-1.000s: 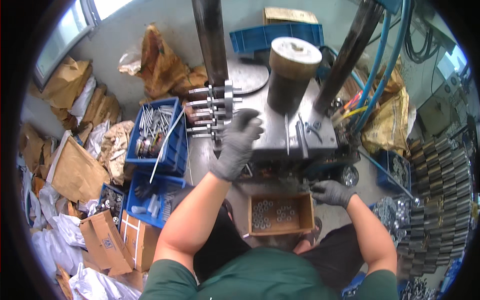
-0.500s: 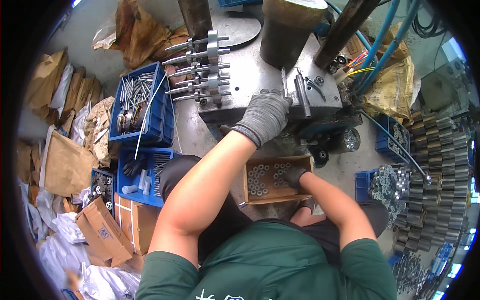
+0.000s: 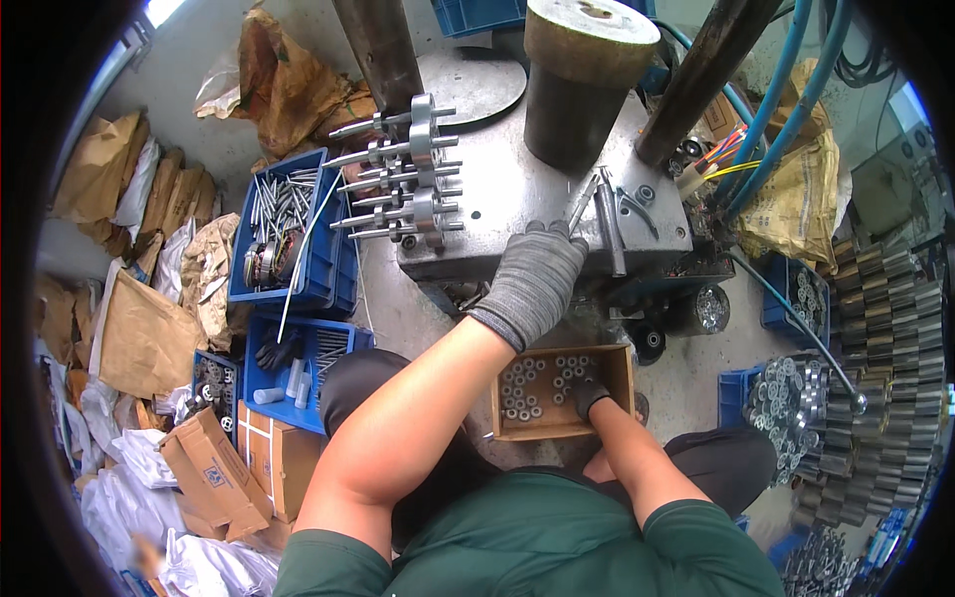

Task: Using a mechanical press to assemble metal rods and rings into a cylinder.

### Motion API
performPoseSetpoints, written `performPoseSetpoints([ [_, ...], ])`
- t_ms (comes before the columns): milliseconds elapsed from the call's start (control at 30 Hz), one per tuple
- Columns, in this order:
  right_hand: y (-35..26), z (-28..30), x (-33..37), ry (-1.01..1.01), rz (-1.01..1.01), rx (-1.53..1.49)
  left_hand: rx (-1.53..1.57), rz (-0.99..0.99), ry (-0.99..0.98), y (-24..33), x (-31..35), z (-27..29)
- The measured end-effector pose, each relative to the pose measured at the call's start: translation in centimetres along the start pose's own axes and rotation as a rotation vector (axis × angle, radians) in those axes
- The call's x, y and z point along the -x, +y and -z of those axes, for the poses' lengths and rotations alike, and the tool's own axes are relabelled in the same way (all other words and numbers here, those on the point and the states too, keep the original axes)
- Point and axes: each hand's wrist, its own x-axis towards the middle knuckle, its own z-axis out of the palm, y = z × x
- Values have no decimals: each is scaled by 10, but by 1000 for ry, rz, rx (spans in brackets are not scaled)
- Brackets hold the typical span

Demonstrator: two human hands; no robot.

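My left hand (image 3: 540, 277), in a grey knit glove, is closed around the lower end of a slim metal shaft (image 3: 584, 202) at the front of the steel press table (image 3: 507, 189). The shaft slants, its far end to the right, near a dark metal rod (image 3: 610, 227) and a pair of pliers (image 3: 637, 211). My right hand (image 3: 589, 396), in a dark glove, reaches into a shallow brown box (image 3: 562, 428) of small ring-shaped bearings (image 3: 517, 388). Its fingertips are among the bearings at the box's right side; whether they pinch one is hard to see.
A thick press ram (image 3: 577, 109) stands over the table. Several shafts with round rotor cores (image 3: 425, 184) stand on its left. Blue crates (image 3: 288, 284) of shafts lie left; stacked metal cylinders (image 3: 885, 378) and ring parts (image 3: 786, 398) lie right. Blue hoses (image 3: 786, 119) hang at the upper right.
The view has tilted, so the scene sits lower. In my left hand the shaft has gone from nearly straight to slanting right. My right hand has moved further into the box.
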Motion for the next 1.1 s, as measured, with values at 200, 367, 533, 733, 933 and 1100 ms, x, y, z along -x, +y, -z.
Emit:
performPoseSetpoints([
  [200, 3, 25, 30, -23, -9, 54, -26, -14, 91, -4, 0, 4],
  [367, 34, -78, -33, 296, -55, -146, 185, 22, 199, 3, -10, 12],
  [533, 21, -26, -20, 47, 62, -232, 452, 134, 580, -17, 0, 34],
  [733, 9, 116, 91, 153, 257, -201, 694, 134, 727, -30, 20, 60],
  [933, 55, 196, 214, 624, 343, -235, 1438, 144, 590, -11, 36, 59],
  [1100, 68, 200, 251, 878, 355, -2243, 1780, 147, 436, 10, 37, 58],
])
